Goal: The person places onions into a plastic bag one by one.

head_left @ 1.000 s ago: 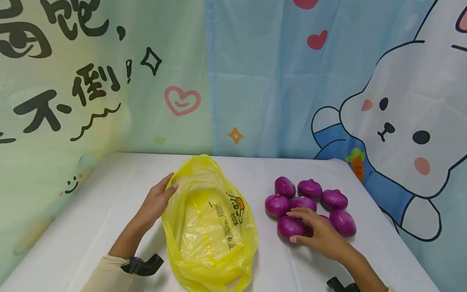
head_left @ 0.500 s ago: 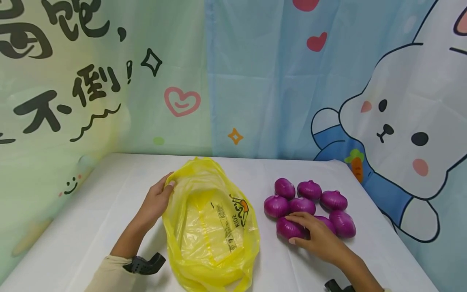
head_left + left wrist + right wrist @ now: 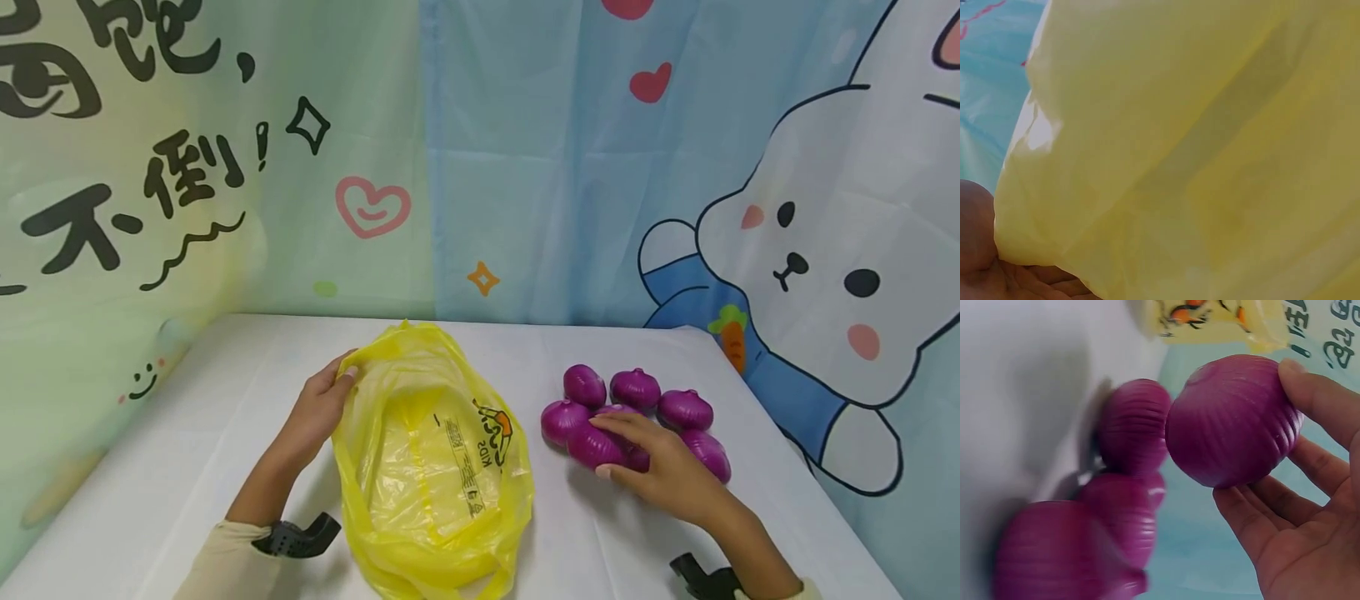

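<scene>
A yellow plastic bag (image 3: 435,467) with printing on it stands on the table with its mouth gaping toward the head camera. My left hand (image 3: 318,408) pinches its left rim between thumb and fingers. In the left wrist view the yellow plastic (image 3: 1166,150) fills most of the frame, and the thumb (image 3: 975,225) shows at its edge. My right hand (image 3: 667,471) grips a purple onion (image 3: 592,447) by thumb and fingertips, just above the table; the right wrist view shows this held onion (image 3: 1232,422) raised apart from the others. Several more purple onions (image 3: 635,388) lie grouped behind and beside that hand.
A white cloth covers the table (image 3: 247,375). Behind it hangs a printed curtain (image 3: 510,167) with a cartoon rabbit at the right. Black wrist cameras (image 3: 298,537) sit on both wrists.
My right hand has closed its grip on the near onion and raised it slightly off the table. The left hand and the bag have stayed nearly still.
</scene>
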A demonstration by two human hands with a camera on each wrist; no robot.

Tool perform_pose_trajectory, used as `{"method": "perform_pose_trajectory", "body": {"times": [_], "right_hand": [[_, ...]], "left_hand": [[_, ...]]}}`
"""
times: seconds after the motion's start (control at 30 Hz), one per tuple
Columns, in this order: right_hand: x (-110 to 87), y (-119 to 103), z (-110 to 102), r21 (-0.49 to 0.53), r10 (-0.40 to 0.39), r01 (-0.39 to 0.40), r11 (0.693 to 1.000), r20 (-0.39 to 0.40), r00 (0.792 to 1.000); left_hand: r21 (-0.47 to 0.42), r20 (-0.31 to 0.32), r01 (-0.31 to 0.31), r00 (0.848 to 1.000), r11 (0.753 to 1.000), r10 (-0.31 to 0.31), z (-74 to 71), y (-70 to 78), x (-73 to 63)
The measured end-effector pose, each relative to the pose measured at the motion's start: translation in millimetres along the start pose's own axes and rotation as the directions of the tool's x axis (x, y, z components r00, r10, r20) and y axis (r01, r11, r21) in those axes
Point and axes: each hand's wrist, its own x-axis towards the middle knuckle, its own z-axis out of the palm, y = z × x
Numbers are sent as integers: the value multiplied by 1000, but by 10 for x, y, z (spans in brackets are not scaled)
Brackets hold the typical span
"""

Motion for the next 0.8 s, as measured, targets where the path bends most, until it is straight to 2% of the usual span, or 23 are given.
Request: {"method": "perform_pose_trajectory", "body": {"times": [0.2,0.43,0.67,0.8], "right_hand": [[130,-82,-104,44,-80,83,996,-62,995],[346,-339,-186,144,-94,101,984,-57,994],[648,-605,-241,265,-214,217,940,-38,976],[816,-749,-242,315,-259,255,914,-30,965]], "left_hand": [[-5,8,-14,1000,1000,14,27,-8,28],[-4,11,2,1000,1000,-2,30,25,5],[-20,8,6,1000,1000,-6,48,16,12],[-24,10,9,1000,1000,-9,59,3,31]]}}
